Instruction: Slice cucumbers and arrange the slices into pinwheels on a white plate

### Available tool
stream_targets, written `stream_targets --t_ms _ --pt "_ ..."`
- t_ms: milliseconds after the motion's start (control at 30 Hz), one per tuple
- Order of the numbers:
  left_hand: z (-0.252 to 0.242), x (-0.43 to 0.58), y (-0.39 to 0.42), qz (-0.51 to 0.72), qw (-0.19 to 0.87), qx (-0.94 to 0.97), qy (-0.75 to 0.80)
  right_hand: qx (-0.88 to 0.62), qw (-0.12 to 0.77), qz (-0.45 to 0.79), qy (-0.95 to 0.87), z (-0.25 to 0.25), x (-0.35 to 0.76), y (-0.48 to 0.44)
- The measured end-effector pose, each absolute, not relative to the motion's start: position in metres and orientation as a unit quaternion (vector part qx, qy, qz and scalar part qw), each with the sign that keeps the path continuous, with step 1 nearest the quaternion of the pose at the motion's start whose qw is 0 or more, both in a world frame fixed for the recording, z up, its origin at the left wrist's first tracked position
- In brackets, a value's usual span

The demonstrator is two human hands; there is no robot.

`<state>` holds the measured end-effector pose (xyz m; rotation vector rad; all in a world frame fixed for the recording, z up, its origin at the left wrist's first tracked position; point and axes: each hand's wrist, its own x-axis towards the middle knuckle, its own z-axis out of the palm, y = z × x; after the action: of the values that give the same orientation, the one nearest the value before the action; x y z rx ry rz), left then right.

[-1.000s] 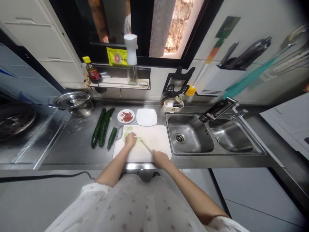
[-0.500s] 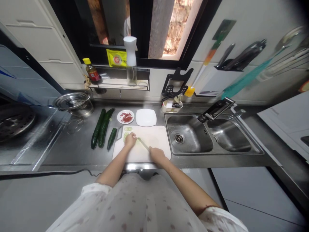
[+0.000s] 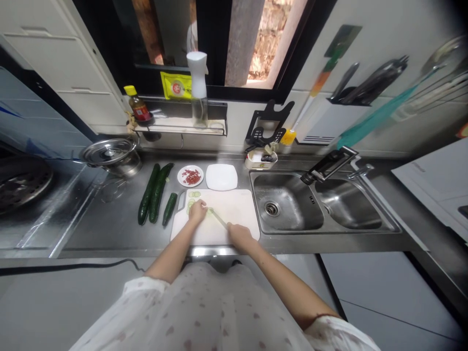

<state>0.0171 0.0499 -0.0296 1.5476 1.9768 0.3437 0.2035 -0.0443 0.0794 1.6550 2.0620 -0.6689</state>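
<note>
Left hand (image 3: 198,212), fingers curled, pins cucumber piece (image 3: 209,210) on white cutting board (image 3: 237,207). Right hand (image 3: 239,236), fingers wrapped round knife (image 3: 219,219), blade at the piece. Slices (image 3: 193,195) just beyond; whole cucumbers (image 3: 151,192) on bench (image 3: 109,224).

A steel pot (image 3: 109,153) is set on the counter's (image 3: 109,229) left; a spray bottle (image 3: 198,90) is kept on the shelf (image 3: 175,127).

Cutting board (image 3: 234,214) at frame centre, cucumbers (image 3: 155,192) to its left, sink (image 3: 292,207) right, two plates (image 3: 206,176) above.
</note>
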Motion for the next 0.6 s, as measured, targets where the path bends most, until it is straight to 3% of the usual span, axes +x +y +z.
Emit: stream_targets --t_ms 600 --pt "-0.0261 0.0172 0.0499 0.120 0.305 0.580 0.746 0.586 0.205 -0.234 0.748 0.0783 0.2093 -0.0454"
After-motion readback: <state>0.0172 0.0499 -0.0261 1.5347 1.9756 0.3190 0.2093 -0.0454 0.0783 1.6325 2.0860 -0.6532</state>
